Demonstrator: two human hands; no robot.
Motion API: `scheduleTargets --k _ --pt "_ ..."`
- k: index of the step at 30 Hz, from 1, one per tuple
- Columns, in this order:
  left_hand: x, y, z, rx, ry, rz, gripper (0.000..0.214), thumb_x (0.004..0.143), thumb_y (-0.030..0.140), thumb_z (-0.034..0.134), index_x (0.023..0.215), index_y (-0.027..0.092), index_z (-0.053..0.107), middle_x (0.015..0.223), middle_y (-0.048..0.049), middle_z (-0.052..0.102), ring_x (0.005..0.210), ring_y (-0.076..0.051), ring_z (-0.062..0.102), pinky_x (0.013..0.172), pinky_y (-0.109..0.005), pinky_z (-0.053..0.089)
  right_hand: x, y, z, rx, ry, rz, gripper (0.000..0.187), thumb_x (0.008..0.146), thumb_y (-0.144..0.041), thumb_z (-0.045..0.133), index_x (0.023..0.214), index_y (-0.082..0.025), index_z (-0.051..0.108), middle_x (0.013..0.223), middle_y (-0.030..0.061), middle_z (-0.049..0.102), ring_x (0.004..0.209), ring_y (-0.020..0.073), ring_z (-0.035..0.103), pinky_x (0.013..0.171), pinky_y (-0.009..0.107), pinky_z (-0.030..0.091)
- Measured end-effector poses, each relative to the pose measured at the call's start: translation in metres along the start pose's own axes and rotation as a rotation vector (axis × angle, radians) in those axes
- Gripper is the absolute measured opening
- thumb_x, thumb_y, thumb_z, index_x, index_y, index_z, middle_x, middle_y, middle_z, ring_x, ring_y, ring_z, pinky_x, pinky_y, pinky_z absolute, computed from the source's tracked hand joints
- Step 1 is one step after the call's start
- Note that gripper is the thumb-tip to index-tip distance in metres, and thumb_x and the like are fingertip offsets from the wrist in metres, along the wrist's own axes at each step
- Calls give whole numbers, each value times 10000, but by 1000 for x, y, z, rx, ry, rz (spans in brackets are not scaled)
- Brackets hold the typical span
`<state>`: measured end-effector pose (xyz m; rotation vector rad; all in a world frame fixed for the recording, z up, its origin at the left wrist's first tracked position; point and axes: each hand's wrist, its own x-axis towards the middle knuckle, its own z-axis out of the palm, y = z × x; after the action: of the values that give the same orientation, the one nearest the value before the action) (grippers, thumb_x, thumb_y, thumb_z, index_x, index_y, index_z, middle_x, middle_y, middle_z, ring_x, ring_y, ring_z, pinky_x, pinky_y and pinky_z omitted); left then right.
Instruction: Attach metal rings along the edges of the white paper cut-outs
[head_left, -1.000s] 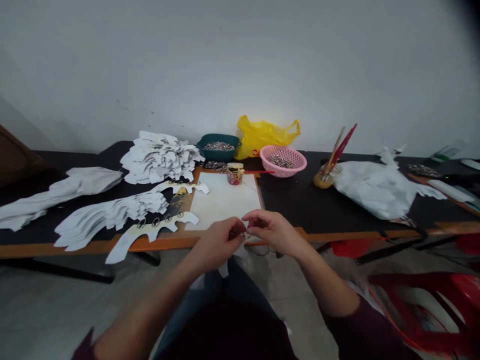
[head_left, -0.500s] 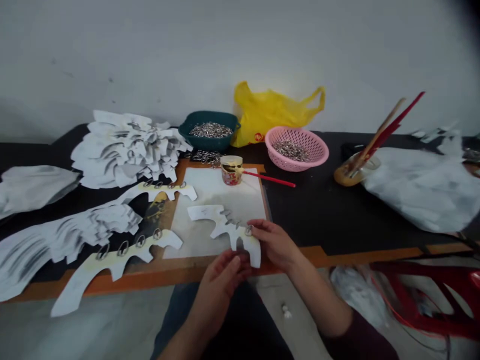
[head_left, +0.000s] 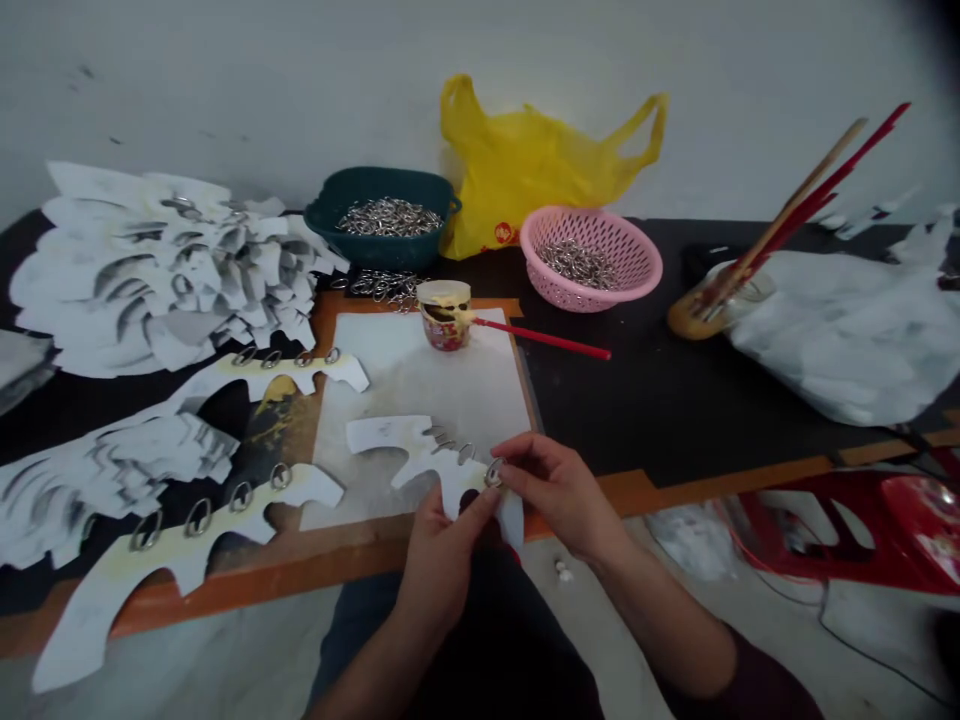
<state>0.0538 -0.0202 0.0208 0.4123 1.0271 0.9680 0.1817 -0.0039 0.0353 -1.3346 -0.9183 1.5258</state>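
A white scalloped cut-out, with several oval metal rings along its upper edge, is between my hands at the front edge of the table. My left hand pinches its lower edge near the right end, thumb on top. My right hand has thumb and fingers closed on the rightmost metal ring, against the piece. Beside them to the left lies a similar cut-out with rings standing along a yellowish glued strip. Another ringed cut-out lies farther back. My left fingers are partly hidden under the piece.
A glue tub with a red stick stands on a white sheet. Behind are a green basket and a pink basket of metal rings, and a yellow bag. Stacked white cut-outs lie left; a jar right.
My left hand has risen and taken hold of the cut-out's lower edge. My right fingers have closed on the end ring. The view has shifted closer to the table.
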Motion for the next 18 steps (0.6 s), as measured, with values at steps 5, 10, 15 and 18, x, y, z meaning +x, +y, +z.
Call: scheduleTargets --k 5,10,15,18 --pt "-3 10 -25 270 1 94 288 678 268 672 933 155 599 844 -30 657 760 -140 580 697 -235 456 -3 8 18 -120 7 -32 131 719 -289 609 793 -182 596 740 -6 611 701 123 549 660 248 427" --pt "-7 15 -45 303 -60 67 288 682 288 664 930 159 597 780 -12 636 706 -137 567 637 -226 446 -5 13 31 -423 7 -120 73 788 -256 511 804 -200 555 733 -8 601 683 122 548 618 236 413" --pt "-7 13 -54 334 -68 74 301 687 301 657 937 149 583 795 -28 632 720 -152 569 664 -252 453 -8 10 37 -722 7 -198 66 812 -222 475 798 -201 536 729 -2 606 682 123 539 610 230 367" --pt "-7 13 -55 439 -86 114 302 698 317 643 939 141 592 820 -44 635 759 -168 571 700 -265 451 -9 5 39 -862 -19 -185 80 823 -206 452 792 -196 525 717 5 603 670 128 529 590 234 331"
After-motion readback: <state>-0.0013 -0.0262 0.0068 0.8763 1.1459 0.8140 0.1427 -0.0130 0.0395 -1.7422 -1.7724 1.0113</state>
